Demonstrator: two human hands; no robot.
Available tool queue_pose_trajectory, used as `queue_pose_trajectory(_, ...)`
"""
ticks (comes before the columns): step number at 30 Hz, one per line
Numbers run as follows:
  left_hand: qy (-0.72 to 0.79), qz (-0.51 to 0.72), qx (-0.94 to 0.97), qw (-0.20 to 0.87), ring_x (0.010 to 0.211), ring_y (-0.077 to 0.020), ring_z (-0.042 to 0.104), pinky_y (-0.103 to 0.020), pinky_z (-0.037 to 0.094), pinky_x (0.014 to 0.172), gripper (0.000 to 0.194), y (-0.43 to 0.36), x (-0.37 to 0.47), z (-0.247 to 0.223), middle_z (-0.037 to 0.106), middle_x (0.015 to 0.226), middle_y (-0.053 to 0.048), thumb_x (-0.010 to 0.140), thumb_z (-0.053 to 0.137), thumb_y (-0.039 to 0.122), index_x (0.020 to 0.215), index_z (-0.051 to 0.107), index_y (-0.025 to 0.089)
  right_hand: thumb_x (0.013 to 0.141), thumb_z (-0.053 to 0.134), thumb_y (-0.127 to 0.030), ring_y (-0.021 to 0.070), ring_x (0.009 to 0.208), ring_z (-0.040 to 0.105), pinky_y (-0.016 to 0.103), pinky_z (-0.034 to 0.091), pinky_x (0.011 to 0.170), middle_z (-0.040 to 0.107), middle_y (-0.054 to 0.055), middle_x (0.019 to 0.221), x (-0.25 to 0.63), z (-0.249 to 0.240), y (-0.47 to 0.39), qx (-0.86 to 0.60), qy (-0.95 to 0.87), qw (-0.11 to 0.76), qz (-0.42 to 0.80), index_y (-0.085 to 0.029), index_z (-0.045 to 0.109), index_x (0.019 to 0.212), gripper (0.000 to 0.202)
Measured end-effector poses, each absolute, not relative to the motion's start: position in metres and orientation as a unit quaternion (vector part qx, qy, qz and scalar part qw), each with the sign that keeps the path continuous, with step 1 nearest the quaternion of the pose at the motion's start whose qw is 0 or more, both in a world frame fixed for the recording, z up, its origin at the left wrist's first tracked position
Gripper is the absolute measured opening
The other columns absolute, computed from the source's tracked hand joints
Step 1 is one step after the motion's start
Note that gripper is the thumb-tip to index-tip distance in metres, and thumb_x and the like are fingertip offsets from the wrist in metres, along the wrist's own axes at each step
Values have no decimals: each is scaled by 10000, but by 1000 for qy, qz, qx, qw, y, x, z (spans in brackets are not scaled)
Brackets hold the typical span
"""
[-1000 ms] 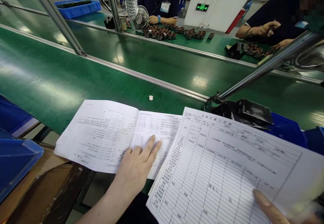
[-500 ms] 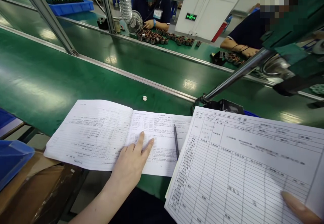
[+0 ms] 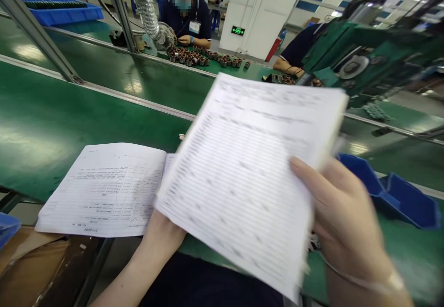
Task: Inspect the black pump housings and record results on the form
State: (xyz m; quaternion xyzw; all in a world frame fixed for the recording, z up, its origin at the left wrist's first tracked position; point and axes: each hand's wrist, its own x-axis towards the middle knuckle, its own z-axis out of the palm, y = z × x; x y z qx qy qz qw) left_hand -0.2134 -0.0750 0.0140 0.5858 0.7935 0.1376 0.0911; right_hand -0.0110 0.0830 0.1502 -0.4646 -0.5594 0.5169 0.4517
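A thick stack of printed forms (image 3: pixel 239 173) is raised in front of me, tilted and blurred by motion. My right hand (image 3: pixel 347 210) grips its right edge, thumb on the top sheet and fingers behind. Below it, an open booklet (image 3: pixel 104 187) lies on the green bench; its left page shows, while the stack covers most of the right page. My left hand (image 3: pixel 166 230) reaches in under the stack, over the booklet. Its fingers are hidden behind the paper. A small white piece (image 3: pixel 181 137) sits on the bench by the stack's left edge.
Blue bins (image 3: pixel 388 191) stand on the right of the bench. A green machine (image 3: pixel 360 62) rises behind them. Across the metal rail, a masked person (image 3: pixel 185 15) works beside many copper-wound parts (image 3: pixel 189 56). A cardboard box (image 3: pixel 38 270) is at lower left.
My right hand has carried the stack of forms leftward and up, across the booklet's right page. The pen and my left hand's fingers are now covered. The view has turned right.
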Motion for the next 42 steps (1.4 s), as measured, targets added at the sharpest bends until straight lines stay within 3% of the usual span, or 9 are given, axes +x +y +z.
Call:
queue_pose_trajectory(3,747,87,659,29,848,-286,667,-463,550,780,397,-77,-214,8,699,1067,-185,981,336,219,1135,672,76,832,611,-169,182,750,679,303,571,593,725,74,967,-101,149,111,-348,-623,384,586,-173,654,1072,244)
queue_pose_trajectory(6,733,29,676,-70,725,-241,648,-380,532,625,477,-77,-213,5,603,1263,-262,978,433,383,1250,592,25,872,504,-102,81,493,509,169,349,381,653,46,745,-182,134,134,-362,-677,233,596,-116,616,931,128)
queue_pose_trajectory(13,740,11,662,-115,766,-203,633,-342,501,650,492,-78,-209,6,466,1455,-218,1003,365,395,1316,541,59,934,513,-151,56,446,463,139,280,368,544,-18,613,-263,99,140,-371,-743,41,555,-100,584,900,93)
queue_pose_trajectory(16,741,17,662,-112,774,-213,636,-350,491,660,493,-79,-209,3,443,1473,-217,1004,360,386,1336,528,62,929,547,-204,81,440,470,180,353,361,616,49,746,-248,91,144,-406,-764,-2,502,-78,531,1137,244)
queue_pose_trajectory(19,741,24,663,-108,768,-219,637,-358,483,664,487,-79,-210,1,426,1482,-222,998,380,379,1334,532,61,912,505,-141,108,486,554,224,454,399,630,152,1045,-211,83,144,-433,-776,-24,459,-142,296,1415,545)
queue_pose_trajectory(24,735,24,668,-111,725,-207,620,-359,481,651,502,-79,-212,-1,429,1479,-225,991,401,395,1333,533,52,801,510,3,181,771,686,289,582,632,482,220,1324,-151,68,124,-447,-797,-70,401,-160,161,1505,802)
queue_pose_trajectory(31,727,23,676,-116,695,-193,615,-344,476,619,499,-80,-213,1,432,1473,-233,997,396,396,1318,542,42,776,598,10,299,1085,619,421,499,940,548,202,1262,-115,88,120,-379,-853,-120,340,-101,439,1402,655)
queue_pose_trajectory(37,718,39,682,-133,662,-205,607,-350,458,583,509,-80,-214,1,448,1452,-257,979,442,390,1299,548,9,879,520,-23,174,960,641,336,493,912,578,110,1199,-71,97,136,-298,-913,-26,276,-176,545,1298,447)
queue_pose_trajectory(42,725,25,678,-121,717,-211,619,-351,471,621,499,-79,-212,4,467,1447,-237,987,419,387,1317,543,34,998,467,-285,237,966,656,349,497,859,675,130,1038,-84,73,100,-225,-952,-14,205,-125,628,1163,280)
